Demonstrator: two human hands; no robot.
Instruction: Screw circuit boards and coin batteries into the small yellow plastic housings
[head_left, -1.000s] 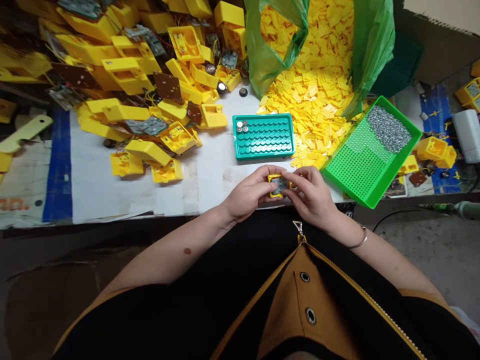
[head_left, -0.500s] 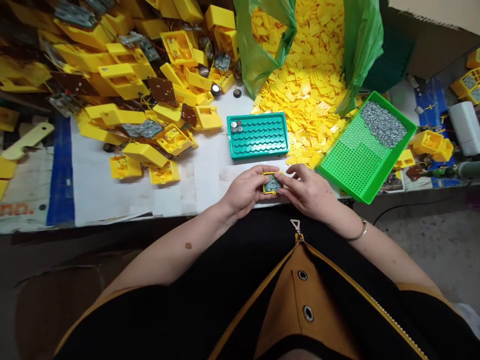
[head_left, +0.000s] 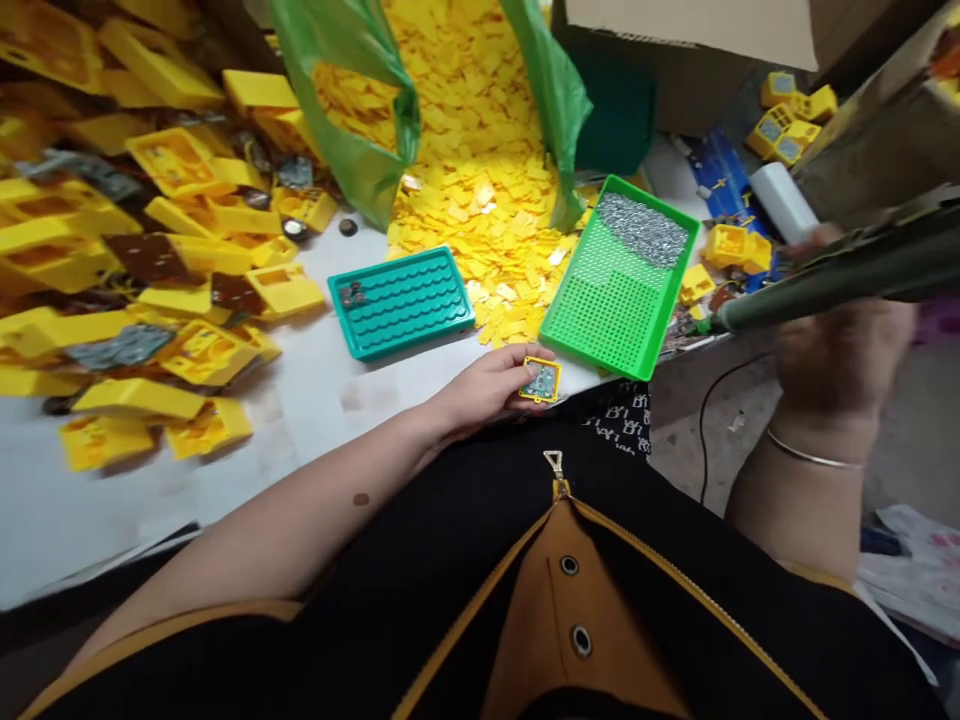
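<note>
My left hand (head_left: pixel 491 385) pinches a small yellow plastic case (head_left: pixel 556 382) with a green circuit board (head_left: pixel 541 378) set in it, thumb on the board, at the table's front edge. Far to the right, my right hand (head_left: pixel 844 355), smeared by motion, is wrapped round a long dark-green electric screwdriver (head_left: pixel 780 300), whose tip points left toward the table. Between the two hands stands a bright green perforated basket (head_left: pixel 600 320) with a heap of small silvery screws (head_left: pixel 645 230) at its far end.
A teal ridged tray (head_left: pixel 405 305) holds several small round metal parts. Behind it, yellow plastic pieces (head_left: pixel 480 150) spill from a green bag (head_left: pixel 352 110). Yellow housings (head_left: pixel 202 350) with wires and boards crowd the left. A cardboard box (head_left: pixel 697 50) stands at the back right.
My right hand has left the yellow case and moved right onto the electric screwdriver. My left hand still holds the case. The view has swung to the right.
</note>
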